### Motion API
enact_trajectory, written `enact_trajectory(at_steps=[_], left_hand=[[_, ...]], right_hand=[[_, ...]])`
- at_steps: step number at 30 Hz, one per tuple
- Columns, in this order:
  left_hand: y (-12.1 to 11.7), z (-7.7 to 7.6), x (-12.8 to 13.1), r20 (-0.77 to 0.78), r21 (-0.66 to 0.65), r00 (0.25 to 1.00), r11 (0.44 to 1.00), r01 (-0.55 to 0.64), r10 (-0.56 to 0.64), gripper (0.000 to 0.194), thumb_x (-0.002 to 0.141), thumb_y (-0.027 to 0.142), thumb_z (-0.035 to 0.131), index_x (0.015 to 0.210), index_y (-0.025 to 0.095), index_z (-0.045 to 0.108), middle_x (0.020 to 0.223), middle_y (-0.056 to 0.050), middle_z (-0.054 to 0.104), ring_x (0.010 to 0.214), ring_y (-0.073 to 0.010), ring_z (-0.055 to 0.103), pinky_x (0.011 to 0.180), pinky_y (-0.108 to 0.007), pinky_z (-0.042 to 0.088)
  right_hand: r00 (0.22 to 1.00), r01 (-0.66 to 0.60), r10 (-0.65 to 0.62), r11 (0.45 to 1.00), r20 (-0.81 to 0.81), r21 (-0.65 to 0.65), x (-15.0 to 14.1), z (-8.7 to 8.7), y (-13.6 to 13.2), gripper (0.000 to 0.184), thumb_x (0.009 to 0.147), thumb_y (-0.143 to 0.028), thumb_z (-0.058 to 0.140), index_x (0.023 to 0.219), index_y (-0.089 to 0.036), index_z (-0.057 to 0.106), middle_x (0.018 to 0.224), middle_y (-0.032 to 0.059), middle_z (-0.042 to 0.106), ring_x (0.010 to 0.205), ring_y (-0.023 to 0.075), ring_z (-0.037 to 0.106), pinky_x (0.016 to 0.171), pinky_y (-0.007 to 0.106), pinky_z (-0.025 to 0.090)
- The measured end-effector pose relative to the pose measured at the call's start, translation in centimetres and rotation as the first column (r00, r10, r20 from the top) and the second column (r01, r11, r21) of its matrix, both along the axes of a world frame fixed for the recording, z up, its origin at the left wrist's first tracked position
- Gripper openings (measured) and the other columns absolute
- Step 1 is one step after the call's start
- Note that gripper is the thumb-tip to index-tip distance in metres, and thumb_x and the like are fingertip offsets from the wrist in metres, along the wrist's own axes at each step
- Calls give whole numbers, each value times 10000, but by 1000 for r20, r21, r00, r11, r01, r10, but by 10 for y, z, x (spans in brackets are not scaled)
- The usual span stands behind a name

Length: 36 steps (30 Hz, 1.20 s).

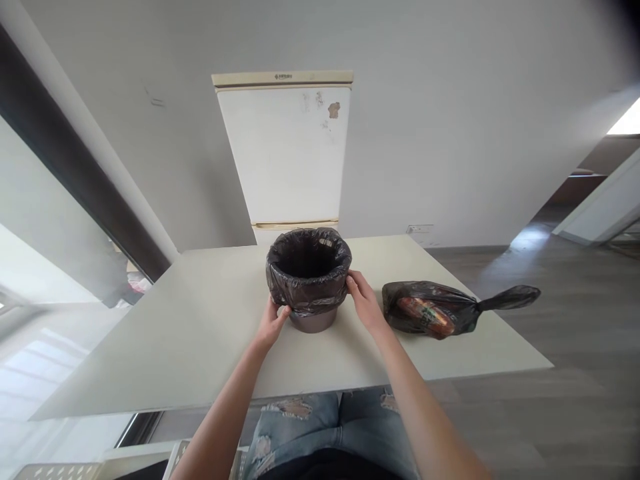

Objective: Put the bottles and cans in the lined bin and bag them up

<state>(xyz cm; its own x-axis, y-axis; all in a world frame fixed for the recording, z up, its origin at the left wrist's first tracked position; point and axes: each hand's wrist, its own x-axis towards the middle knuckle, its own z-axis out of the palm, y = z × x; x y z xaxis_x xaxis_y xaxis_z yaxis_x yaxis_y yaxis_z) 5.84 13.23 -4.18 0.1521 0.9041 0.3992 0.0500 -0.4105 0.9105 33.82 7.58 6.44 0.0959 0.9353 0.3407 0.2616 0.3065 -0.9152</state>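
A small brownish trash can (314, 323) stands upright on the table, lined with a black trash bag (313, 295). The bag is folded outward over the rim and hangs down the outside, covering the upper part of the can. At the lower left, my left hand (273, 325) has its thumb and fingers closed on the bag's hanging edge against the can. On the right side my right hand (364, 301) grips the folded bag, thumb toward me; its other fingers are partly hidden. Right of that hand lies a knotted black plastic bag (430, 310) with a red-orange package showing through.
The pale table (210, 333) reaches out on both sides, its front edge close to my legs. Beyond it stands a white refrigerator (287, 153) against the grey wall. A wall socket (420, 229) is at the back right. Light plastic baskets (60, 472) sit below at the lower left.
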Motion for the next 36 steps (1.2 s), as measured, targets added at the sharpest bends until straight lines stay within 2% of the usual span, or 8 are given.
enact_trajectory(at_steps=[3, 7, 13, 19, 25, 30, 34, 36], left_hand=[[-1, 1, -3, 8, -4, 1000, 1000, 13, -13, 848, 877, 724, 675, 1518, 214, 453, 1505, -188, 571, 1401, -383, 553, 1148, -530, 482], [-5, 9, -7, -34, -15, 998, 998, 54, -54, 993, 710, 697, 853, 1476, 182, 486, 1455, -214, 611, 1367, -416, 581, 1137, -592, 491], [-11, 23, -2, -126, -11, 987, 995, 99, -100, 855, 663, 525, 950, 1359, 162, 613, 1322, -193, 714, 1272, -431, 655, 1077, -662, 538], [1, 14, -2, -97, -9, 993, 997, 70, -71, 992, 607, 532, 973, 1421, 158, 545, 1407, -215, 665, 1318, -425, 624, 1088, -595, 535], [7, 14, 0, -284, -122, 958, 993, 4, -39, 455, 845, 438, 790, 1188, 149, 710, 1171, -143, 789, 1139, -366, 733, 1010, -488, 582], [3, 18, 1, -363, -95, 927, 994, 63, -93, 391, 940, 362, 650, 1279, 182, 727, 1232, -108, 787, 1179, -325, 735, 1072, -452, 562], [1, 22, 1, -438, -104, 886, 988, 117, -151, 366, 977, 353, 552, 1245, 219, 761, 1239, -77, 788, 1209, -280, 723, 1088, -420, 542], [0, 24, 2, -441, -97, 888, 990, 99, -132, 338, 959, 343, 544, 1161, 226, 789, 1194, -64, 802, 1159, -255, 737, 1052, -382, 549]], right_hand=[[988, -12, 11, 1000, -151, -4, 3, -15, -5, 663, 1014, -648, 492, 1601, -361, 377, 1556, 93, 516, 1353, 268, 550, 1097, 463, 501], [969, -81, 77, 997, -235, -8, -1, -34, -12, 1167, 856, -647, 751, 1684, -407, -36, 1703, 128, 291, 1502, 313, 416, 1135, 547, 474], [994, -70, 68, 997, -81, -26, -37, -55, -21, 1524, 510, -507, 1018, 1680, -359, 53, 1667, 156, 357, 1536, 416, 357, 1225, 636, 350], [996, 94, -94, 993, -2, -71, -52, -63, -17, 1391, 558, -513, 990, 1647, -375, 135, 1520, 128, 541, 1390, 440, 522, 1127, 610, 480], [976, 209, -210, 978, 51, 25, -44, -69, -13, 1280, 652, -535, 927, 1652, -254, 179, 1529, 155, 516, 1382, 373, 534, 1146, 551, 472], [918, 376, -381, 924, 108, 65, -40, -84, -11, 1098, 772, -566, 828, 1608, -158, 246, 1469, 242, 489, 1284, 373, 577, 1060, 532, 518], [817, 526, -566, 810, 112, 258, -40, -84, -21, 545, 948, -453, 635, 1367, -149, 465, 1230, 185, 554, 1036, 291, 616, 947, 487, 542], [870, 382, -459, 859, 181, 341, -46, -80, -28, 198, 1008, -333, 520, 1143, -193, 560, 1041, 110, 596, 954, 254, 617, 893, 417, 544]])
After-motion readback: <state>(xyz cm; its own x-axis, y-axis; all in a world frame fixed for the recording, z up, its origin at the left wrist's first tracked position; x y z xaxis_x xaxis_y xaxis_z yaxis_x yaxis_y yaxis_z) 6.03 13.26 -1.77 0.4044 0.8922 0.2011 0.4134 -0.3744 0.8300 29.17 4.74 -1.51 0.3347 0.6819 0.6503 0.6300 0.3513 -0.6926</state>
